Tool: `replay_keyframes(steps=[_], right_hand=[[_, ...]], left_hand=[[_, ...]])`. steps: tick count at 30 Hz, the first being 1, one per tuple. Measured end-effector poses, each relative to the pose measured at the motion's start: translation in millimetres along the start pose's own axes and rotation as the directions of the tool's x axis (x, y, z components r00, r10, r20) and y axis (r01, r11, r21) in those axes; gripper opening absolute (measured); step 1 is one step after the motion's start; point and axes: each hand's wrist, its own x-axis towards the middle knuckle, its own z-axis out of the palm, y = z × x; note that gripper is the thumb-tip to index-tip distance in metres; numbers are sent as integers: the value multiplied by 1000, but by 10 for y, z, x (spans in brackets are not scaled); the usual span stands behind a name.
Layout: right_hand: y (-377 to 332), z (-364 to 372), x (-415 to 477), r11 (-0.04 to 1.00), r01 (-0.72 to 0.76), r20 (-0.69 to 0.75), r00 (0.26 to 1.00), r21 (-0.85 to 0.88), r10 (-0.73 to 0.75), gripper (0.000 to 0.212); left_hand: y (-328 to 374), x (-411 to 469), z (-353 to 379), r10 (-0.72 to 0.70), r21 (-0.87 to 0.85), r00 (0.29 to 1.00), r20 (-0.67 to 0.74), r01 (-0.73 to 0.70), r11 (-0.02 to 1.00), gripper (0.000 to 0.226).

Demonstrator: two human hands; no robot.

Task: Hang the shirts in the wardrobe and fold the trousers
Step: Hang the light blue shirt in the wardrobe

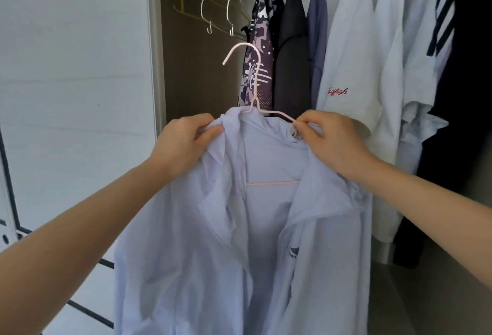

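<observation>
At the open wardrobe (191, 68), head view only. We see a pale lilac-blue shirt (213, 255) held up in front of the hanging space, on a thin pink wire hanger (274, 182) whose hook stands free in the air, not on any rail.

The left hand (186, 137) has its fingers curled round a bunch of cloth at the shirt's collar and shoulder. The right hand (327, 135) pinches the end of the hanger's arm between thumb and forefinger, with some cloth under it.

Step, as we judge it: seating the shirt on the hanger. That arm end shows bare outside the cloth, so this shoulder looks not yet pulled over. Next move calls for tugging the cloth over that end, then lifting the hook to the rail, likely into the gap by the empty hangers (215, 7). No trousers in view.

Materials: the shirt is thin, limp and creased, front open, with a small dark logo on the chest. The hanger is smooth and slim, so cloth may slide. The empty hangers are white and yellow-green wire. Hung alongside are a patterned garment (257, 68), a dark jacket (291, 55) and a white shirt (346, 68) with red stitching. The door (80, 68) is flat and white.
</observation>
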Motion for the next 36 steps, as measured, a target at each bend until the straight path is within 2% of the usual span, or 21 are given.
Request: replay_keyframes(steps=[3, 5, 6, 9, 13, 14, 16, 17, 18, 20, 22, 23, 24, 26, 28, 30, 31, 33, 34, 35, 36], right_hand=[[68, 2, 84, 984, 106, 143, 986, -146, -85, 14], [95, -31, 119, 947, 106, 265, 964, -303, -23, 37], [93, -57, 131, 941, 87, 335, 942, -327, 29, 52], [62, -124, 150, 975, 31, 487, 869, -220, 82, 73], [107, -223, 243, 981, 22, 500, 863, -193, 80, 78], [112, -248, 268, 974, 50, 562, 822, -223, 86, 73], [104, -316, 314, 960, 110, 731, 672, -258, 119, 62], [100, -345, 329, 958, 128, 774, 621, -258, 125, 60], [104, -366, 344, 952, 141, 780, 611, -272, 133, 57], [102, -386, 383, 927, 144, 698, 700, -346, 152, 50], [98, -373, 436, 890, 144, 526, 842, -432, 119, 47], [84, -359, 458, 874, 153, 456, 886, -462, 86, 47], [58, -350, 477, 860, 171, 427, 902, -481, 60, 44], [-62, -378, 494, 847, 204, 464, 884, -490, 55, 38], [-232, -418, 465, 889, 160, 502, 860, -428, 87, 37], [-436, -428, 367, 970, 24, 576, 808, -240, 122, 38], [-525, -423, 299, 991, -85, 664, 736, -108, 135, 38], [-653, -409, 160, 951, -297, 847, 523, 82, 90, 33], [-650, -401, 115, 944, -307, 873, 486, 125, 42, 34], [-586, -383, 102, 959, -246, 845, 535, 142, 13, 35], [-485, -364, 124, 986, -129, 754, 657, 110, 1, 36]], left_hand=[[-67, 17, -24, -50, -59, 996, -71, 45, 997, 31], [-99, -6, -29, -77, -81, 993, -91, 69, 994, 31], [-112, -20, -29, -90, -89, 991, -99, 81, 993, 31], [-160, -50, -40, -98, -82, 990, -103, 89, 993, 31], [-233, -69, -93, -27, 31, 992, -125, 31, 999, 33], [-250, -69, -109, 1, 77, 991, -134, 10, 997, 35], [-294, -67, -133, 99, 212, 981, -169, -62, 975, 38], [-327, -64, -144, 180, 306, 967, -180, -119, 944, 40], [-349, -72, -155, 255, 398, 953, -163, -173, 901, 43], [-393, -108, -136, 352, 496, 930, -107, -257, 829, 46], [-409, -147, -68, 391, 526, 918, -62, -303, 795, 41], [-402, -158, -30, 401, 537, 915, -44, -317, 782, 35], [-385, -163, 3, 403, 551, 915, -29, -322, 770, 28], [-364, -155, 51, 381, 568, 924, -12, -308, 764, 14], [-375, -136, 64, 320, 592, 947, -13, -251, 766, 4], [-420, -106, 66, 245, 589, 967, -70, -158, 793, 6], [-437, -91, 66, 216, 566, 969, -123, -110, 817, 9], [-444, -82, 38, 170, 465, 960, -222, -49, 884, 27], [-425, -91, 10, 150, 400, 957, -248, -40, 916, 33], [-408, -101, -17, 135, 340, 953, -271, -36, 940, 33], [-388, -114, -46, 118, 295, 949, -292, -28, 955, 32]])
